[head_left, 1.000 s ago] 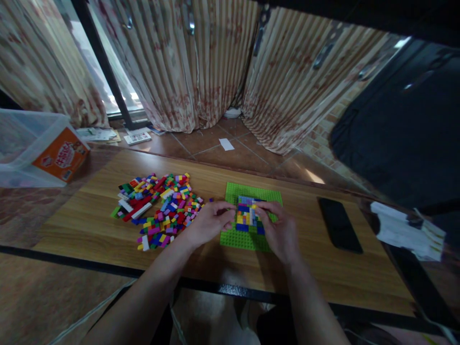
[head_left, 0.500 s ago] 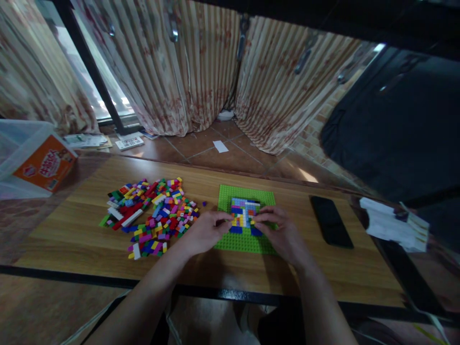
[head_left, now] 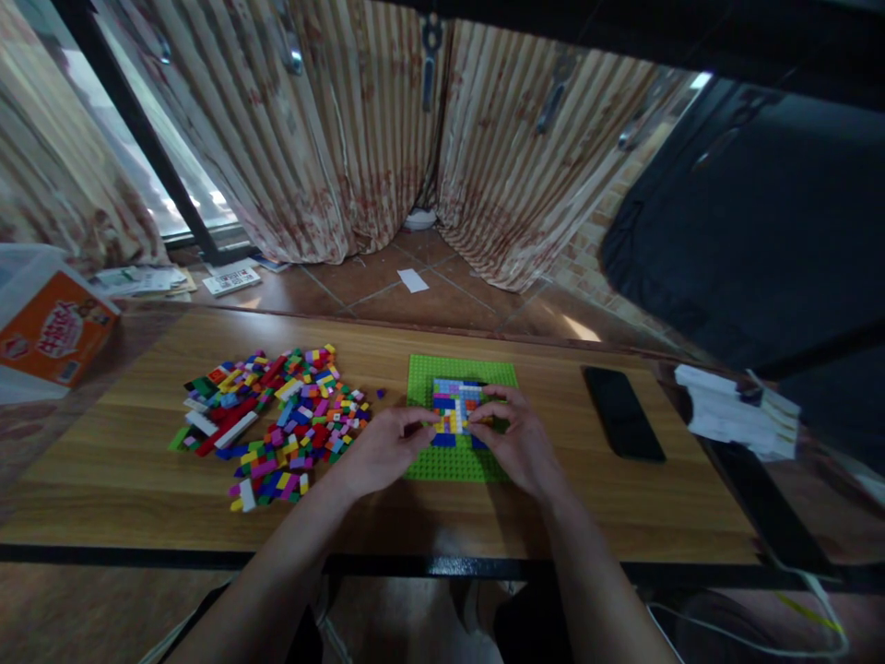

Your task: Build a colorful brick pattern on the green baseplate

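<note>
A green baseplate (head_left: 432,371) lies on the wooden table (head_left: 664,498) in front of me. On it stands a small build of coloured bricks (head_left: 453,406), blue, yellow, red and white. My left hand (head_left: 377,447) rests at the build's left side, fingers curled and pinched against it. My right hand (head_left: 515,438) is at the build's right side, thumb and forefinger pinched on its edge; what sits between the fingertips is too small to make out. A heap of loose coloured bricks (head_left: 269,420) lies to the left of my left hand.
A black phone (head_left: 622,422) lies right of the baseplate. A white and black object (head_left: 737,410) sits at the table's right end. An orange box in a clear tub (head_left: 52,327) stands far left. Curtains (head_left: 387,129) and tiled floor are beyond the table.
My view has swung to the right, so everything sits further left in the picture. Both hands stay at the build; the right fingers have shifted slightly along its edge.
</note>
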Motion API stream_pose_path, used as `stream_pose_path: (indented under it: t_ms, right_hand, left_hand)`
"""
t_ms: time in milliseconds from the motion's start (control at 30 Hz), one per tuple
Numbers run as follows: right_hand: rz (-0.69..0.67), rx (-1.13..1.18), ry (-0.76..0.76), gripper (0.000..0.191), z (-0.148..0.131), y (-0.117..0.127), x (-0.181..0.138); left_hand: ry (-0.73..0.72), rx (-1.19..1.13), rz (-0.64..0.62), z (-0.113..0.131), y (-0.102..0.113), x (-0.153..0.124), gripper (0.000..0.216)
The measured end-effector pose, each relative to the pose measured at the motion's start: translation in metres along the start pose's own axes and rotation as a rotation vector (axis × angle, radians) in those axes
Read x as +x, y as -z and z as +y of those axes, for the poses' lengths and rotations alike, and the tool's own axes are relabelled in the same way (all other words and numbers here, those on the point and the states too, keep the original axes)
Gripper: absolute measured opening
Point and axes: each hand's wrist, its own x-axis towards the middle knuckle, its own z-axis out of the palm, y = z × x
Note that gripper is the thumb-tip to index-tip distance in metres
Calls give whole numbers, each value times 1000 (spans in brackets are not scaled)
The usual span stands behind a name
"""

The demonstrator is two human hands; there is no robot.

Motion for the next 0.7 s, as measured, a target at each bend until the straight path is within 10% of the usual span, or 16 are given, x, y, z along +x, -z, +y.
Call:
stream_pose_path:
  t_ms: [700]
  right_hand:
    - [10, 133, -42, 7, 0, 4, 1]
  left_hand:
    - [-55, 126, 55, 1, -4, 0, 33]
